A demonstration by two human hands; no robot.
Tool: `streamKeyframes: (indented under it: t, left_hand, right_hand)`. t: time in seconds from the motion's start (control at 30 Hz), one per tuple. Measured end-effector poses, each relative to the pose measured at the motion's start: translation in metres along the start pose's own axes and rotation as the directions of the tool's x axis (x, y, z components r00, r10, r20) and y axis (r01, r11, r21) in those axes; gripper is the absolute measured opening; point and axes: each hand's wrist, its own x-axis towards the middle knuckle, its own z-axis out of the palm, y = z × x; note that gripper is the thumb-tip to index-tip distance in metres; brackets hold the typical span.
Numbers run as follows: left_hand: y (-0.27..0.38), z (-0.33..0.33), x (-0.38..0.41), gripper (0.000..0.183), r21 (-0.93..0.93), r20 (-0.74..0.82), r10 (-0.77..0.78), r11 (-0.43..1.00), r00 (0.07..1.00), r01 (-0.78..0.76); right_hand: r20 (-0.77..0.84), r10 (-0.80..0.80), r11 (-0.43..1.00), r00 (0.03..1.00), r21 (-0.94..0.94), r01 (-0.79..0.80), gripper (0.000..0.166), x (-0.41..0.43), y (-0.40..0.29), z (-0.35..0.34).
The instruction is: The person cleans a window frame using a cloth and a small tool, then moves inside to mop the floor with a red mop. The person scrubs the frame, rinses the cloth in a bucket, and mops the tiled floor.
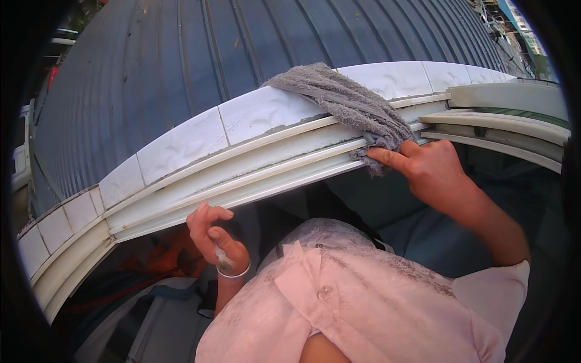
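Note:
A grey terry cloth [345,97] lies draped across the white tiled sill [268,111] and hangs over the window track. My right hand [429,170] grips its near end, pressing it against the inner rails of the white sliding-window frame [290,140]. The index finger points left along the bunched cloth. Well to the left, my left hand [213,238] is raised just inside the frame's inner edge, holding nothing, with its fingers curled and apart. Something pale sticks to the heel of that palm, too small to identify. A bracelet [233,274] circles the left wrist.
Beyond the sill spreads a ribbed blue-grey metal roof [254,41]. Sliding sash frames [499,122] are stacked at the right end of the track. Below, an orange item [168,254] and a grey item [168,324] sit in the shadowed room. A vehicle [20,149] shows at far left outside.

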Motion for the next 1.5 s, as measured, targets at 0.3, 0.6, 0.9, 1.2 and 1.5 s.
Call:
streamKeyframes:
  t: [0.3, 0.6, 0.9, 1.2, 1.5]
  left_hand:
    - [0.036, -0.005, 0.008, 0.038, -0.082, 0.010, -0.180, 0.980, 0.984, 0.180]
    - [0.019, -0.035, 0.034, 0.039, -0.208, 0.051, -0.283, 0.935, 0.958, 0.287]
    - [-0.006, -0.059, 0.059, 0.039, -0.355, 0.196, -0.233, 0.888, 0.952, 0.291]
    - [-0.004, -0.056, 0.084, 0.040, -0.550, 0.465, -0.278, 0.653, 0.841, 0.520]
    - [0.013, -0.018, 0.097, 0.042, -0.536, 0.699, -0.091, 0.590, 0.709, 0.604]
  right_hand:
    - [-0.087, 0.037, 0.997, 0.996, 0.070, -0.031, 0.049, -0.018, 0.003, -0.016]
    - [-0.347, 0.437, 0.841, 0.830, 0.486, -0.239, 0.031, -0.023, -0.028, 0.035]
    - [-0.391, 0.569, 0.730, 0.723, 0.646, -0.225, 0.010, -0.015, -0.023, 0.028]
    - [0.167, 0.533, -0.415, 0.829, 0.906, 0.084, 0.025, 0.018, -0.042, -0.040]
    - [0.141, 0.563, -0.486, 0.814, 0.853, 0.188, 0.027, 0.094, -0.107, -0.070]
